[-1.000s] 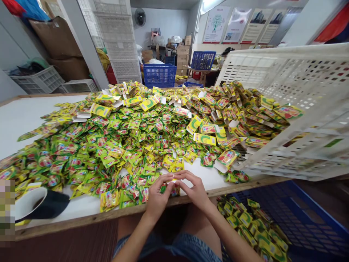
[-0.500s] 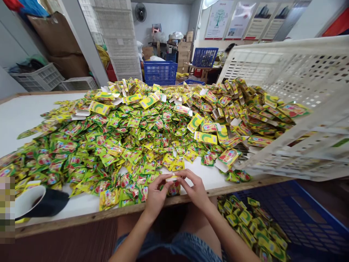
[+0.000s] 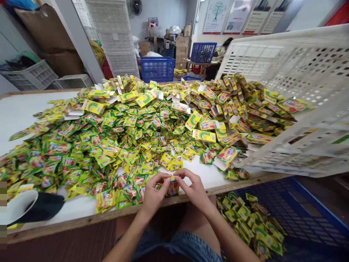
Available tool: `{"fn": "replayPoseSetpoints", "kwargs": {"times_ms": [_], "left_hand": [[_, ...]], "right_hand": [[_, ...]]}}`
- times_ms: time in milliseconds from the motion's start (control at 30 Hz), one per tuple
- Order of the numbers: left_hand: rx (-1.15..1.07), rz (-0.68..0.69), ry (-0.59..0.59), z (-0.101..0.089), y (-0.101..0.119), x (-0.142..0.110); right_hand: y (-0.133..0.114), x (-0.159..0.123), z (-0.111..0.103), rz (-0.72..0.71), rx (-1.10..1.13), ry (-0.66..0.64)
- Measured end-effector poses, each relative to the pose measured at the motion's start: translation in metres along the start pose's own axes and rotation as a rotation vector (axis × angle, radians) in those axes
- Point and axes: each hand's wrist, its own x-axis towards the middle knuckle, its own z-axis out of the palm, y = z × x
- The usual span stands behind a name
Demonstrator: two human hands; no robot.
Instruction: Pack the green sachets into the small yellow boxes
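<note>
At the table's front edge, my left hand and my right hand are both closed on a small printed box. Its front, with a red picture, faces me below my fingers. Thumbs and fingertips of both hands meet at the box's top end, where a thin yellow edge shows; they partly cover it. Just beyond and to the left lie green and yellow sachets in a wide heap. Flat-sided yellow boxes, several with white flaps standing open, lie on the heap's far and right parts.
A white perforated crate lies tipped on the right, boxes spilling from it. Below the table edge, a blue crate holds filled boxes. A dark cup lies at the left front. Behind stand a blue basket and stacked white crates.
My fingertips have pressed closer together over the box's top end, and the pale flap seen before now shows only as a thin edge. The camera view has shifted slightly.
</note>
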Motion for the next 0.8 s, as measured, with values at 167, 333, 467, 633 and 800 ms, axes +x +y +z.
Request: {"fn": "replayPoseSetpoints", "kwargs": {"times_ms": [167,333,467,633,800], "left_hand": [[0.003,-0.025,-0.005,-0.002,-0.005,0.005],[0.042,0.065,-0.011,-0.006,-0.011,0.001],[0.121,0.147,-0.045,-0.01,-0.016,-0.007],[0.132,0.176,-0.033,-0.01,-0.02,-0.013],[-0.026,0.038,0.005,-0.003,-0.022,-0.017]], "right_hand": [[0.004,-0.001,0.002,-0.015,0.019,0.022],[0.011,-0.008,0.004,-0.089,0.0,0.032],[0.019,-0.014,0.01,-0.094,0.007,0.027],[0.02,-0.018,0.017,-0.064,0.044,0.067],[0.011,-0.024,0.02,0.008,0.077,0.226]]}}
